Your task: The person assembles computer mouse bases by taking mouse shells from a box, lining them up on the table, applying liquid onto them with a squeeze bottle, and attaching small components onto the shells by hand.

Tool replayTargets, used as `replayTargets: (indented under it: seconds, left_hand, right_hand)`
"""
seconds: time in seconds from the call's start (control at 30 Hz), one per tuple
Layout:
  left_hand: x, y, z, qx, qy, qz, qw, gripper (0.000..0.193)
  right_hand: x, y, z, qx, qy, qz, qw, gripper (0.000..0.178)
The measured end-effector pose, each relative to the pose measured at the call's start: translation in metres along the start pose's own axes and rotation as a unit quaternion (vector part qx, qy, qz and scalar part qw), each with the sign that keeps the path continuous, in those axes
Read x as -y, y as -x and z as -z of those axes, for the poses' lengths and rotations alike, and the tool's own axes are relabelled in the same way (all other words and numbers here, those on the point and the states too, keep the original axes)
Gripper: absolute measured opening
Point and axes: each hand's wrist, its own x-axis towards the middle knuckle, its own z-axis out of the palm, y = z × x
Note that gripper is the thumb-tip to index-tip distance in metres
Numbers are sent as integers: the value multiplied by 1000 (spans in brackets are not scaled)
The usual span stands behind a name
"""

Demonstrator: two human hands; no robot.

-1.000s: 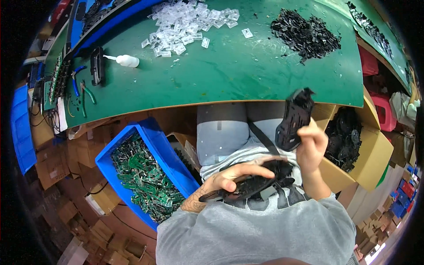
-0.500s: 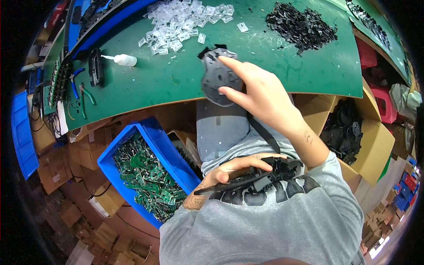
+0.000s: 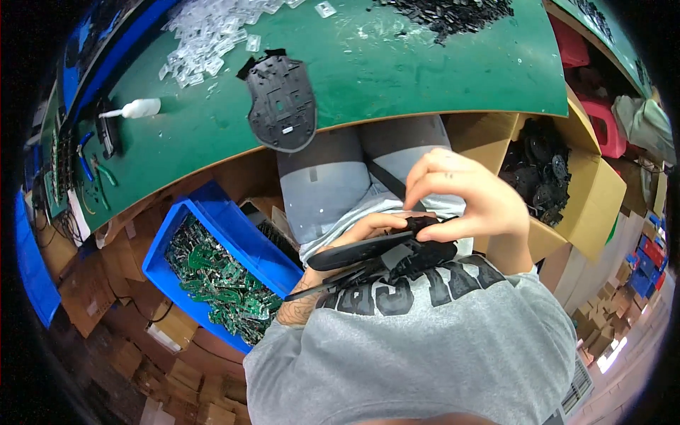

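Against my chest, my left hand (image 3: 377, 224) clasps a stack of black plastic shells (image 3: 365, 252), shaped like mouse bases. The stack lies tilted, and part of the left hand is hidden behind it. My right hand (image 3: 485, 195) has its thumb and forefinger on the right end of the stack, closed on the edge of a shell; its other fingers are curled. Another black mouse base shell (image 3: 282, 103) lies alone at the table's front edge, inner side up, with small black tabs at its far end.
On the green table (image 3: 382, 92) are a pile of clear plastic pieces (image 3: 205, 39), small black parts (image 3: 453, 14), a white squeeze bottle (image 3: 142, 108) and cutters (image 3: 105, 176). A blue bin (image 3: 159, 265) of green circuit boards stands left; a cardboard box (image 3: 598, 198) of black parts stands right.
My right hand has let go of the shell on the table and come back to the stack at my chest. The view has shifted, and the table appears higher.
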Motion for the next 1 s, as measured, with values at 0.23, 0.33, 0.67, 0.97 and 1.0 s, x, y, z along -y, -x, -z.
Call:
replayTargets:
  seconds: [0.23, 0.33, 0.67, 0.97, 1.0]
  left_hand:
    - [-4, 2, -6, -7, -35, 48, 998, 87]
    - [4, 5, 1, 1, -39, 67, 997, 88]
    - [21, -12, 7, 150, -18, -92, 984, 80]
    - [15, 2, 18, 148, -31, 9, 988, 82]
    - [17, 0, 16, 148, -32, 8, 988, 82]
  right_hand:
    - [-11, 23, -28, -148, -71, 15, 986, 20]
    - [-18, 28, -39, -201, -135, 26, 970, 17]
    - [-35, 43, -66, -398, -475, 78, 781, 28]
    - [-31, 33, -67, -489, -447, 43, 748, 30]
    - [-28, 30, -64, -540, -441, 4, 717, 27]
